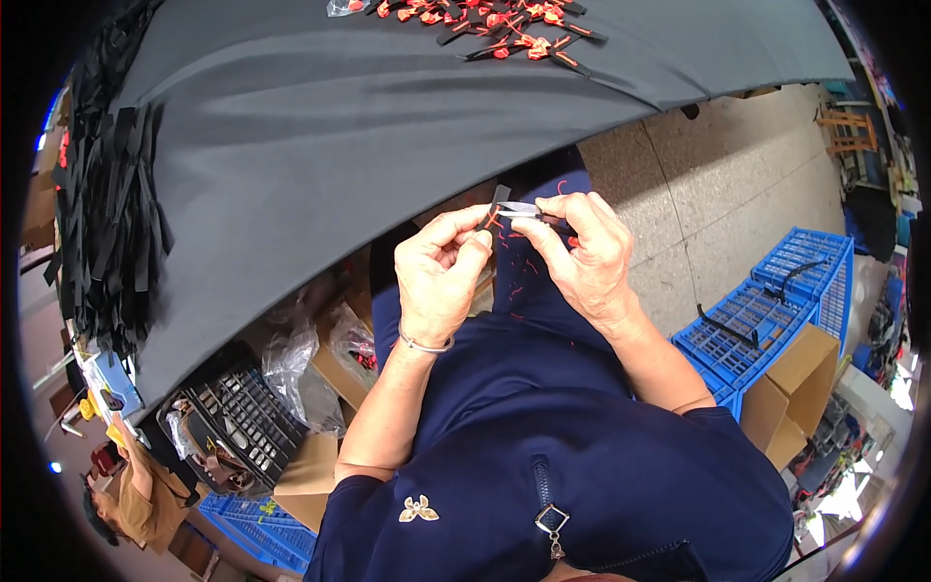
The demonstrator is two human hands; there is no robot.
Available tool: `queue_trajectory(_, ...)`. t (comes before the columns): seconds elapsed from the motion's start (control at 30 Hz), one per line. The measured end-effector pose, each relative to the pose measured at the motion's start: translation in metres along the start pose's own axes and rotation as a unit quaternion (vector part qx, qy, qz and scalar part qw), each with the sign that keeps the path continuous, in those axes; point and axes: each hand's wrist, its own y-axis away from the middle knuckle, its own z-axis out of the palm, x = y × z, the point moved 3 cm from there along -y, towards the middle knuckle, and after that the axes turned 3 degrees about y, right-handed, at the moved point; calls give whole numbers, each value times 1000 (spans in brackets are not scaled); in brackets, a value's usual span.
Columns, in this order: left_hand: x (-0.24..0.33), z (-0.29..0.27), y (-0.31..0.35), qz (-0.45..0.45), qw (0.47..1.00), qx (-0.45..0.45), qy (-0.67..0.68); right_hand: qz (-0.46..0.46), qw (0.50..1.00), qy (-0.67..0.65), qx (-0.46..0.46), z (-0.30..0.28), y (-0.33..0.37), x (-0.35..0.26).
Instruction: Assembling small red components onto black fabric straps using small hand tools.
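- The narrow black fabric strip, marked with red thread, is pinched in the left hand, near the edge of the black cloth-covered surface.
- Small silver-bladed snips are gripped in the right hand, their tips at the strip.
- For clean trimming, the strip is best held taut, the thread cut close, and the black fabric kept clear of the blades.

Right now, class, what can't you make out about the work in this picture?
- Black strip, lower end: head view, hidden by the left hand.
- Metal snips, most of the handles: head view, hidden by the right hand.
- Red-and-black pieces, full heap: head view, cut off by the top edge.
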Motion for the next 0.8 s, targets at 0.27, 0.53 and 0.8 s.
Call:
queue_trajectory(0.27, -3, 1, 1, 12, 1000, -2, -15, 25, 999, -21, -17, 1, 2, 5)
queue_trajectory(0.53, -6, 9, 2, -49, 998, 16, 41, 39, 999, 8, -34, 2, 3, 8)
queue_trajectory(0.8, -11, 9, -2, -64, 997, 20, 23, 75, 996, -46, -10, 4, 6, 11)
